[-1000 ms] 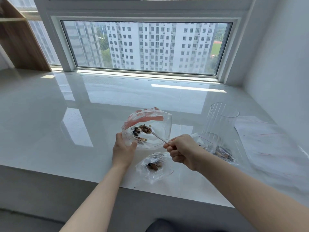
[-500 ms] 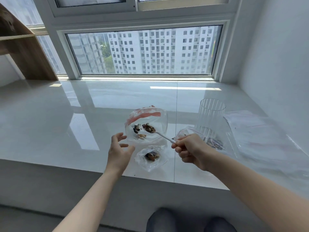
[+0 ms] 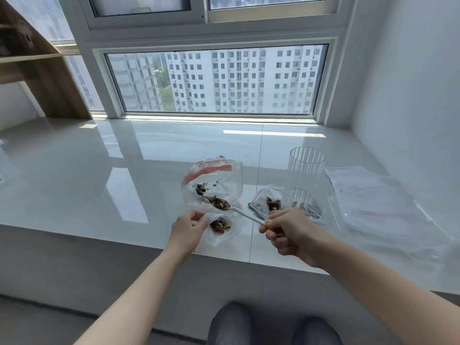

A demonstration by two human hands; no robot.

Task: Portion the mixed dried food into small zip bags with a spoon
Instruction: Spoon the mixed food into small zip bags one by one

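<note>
Head view. Landmark: the large zip bag (image 3: pixel 212 185), which stands open on the bench (image 3: pixel 99 185) and holds a remnant of mixed dried food.

The spoon (image 3: pixel 235 209) is loaded. Its bowl sits at the near lower edge of the large zip bag, above the far edge of the small zip bag (image 3: pixel 220 226) that lies just in front of the landmark. The spoon's long axis runs diagonally: the bowl points away and to the left, the handle back and to the right.

Right hand (image 3: pixel 286 231): the grip is clamped on the handle end, fingers curled round it. Left hand (image 3: pixel 188 227): the fingertips are pinched together at the left edge of the small zip bag, apparently on its film; whether the mouth is held open cannot be told.

Right of the landmark lie a second filled bag (image 3: pixel 271 202), a ribbed clear cup (image 3: pixel 306 170) and a stack of empty bags (image 3: pixel 383 202).

Risk assessment: the bowl appears heaped, so any roll of the handle would probably spill pieces onto the bench. If the limp mouth collapses, the load would likely land on the film instead of inside.
</note>
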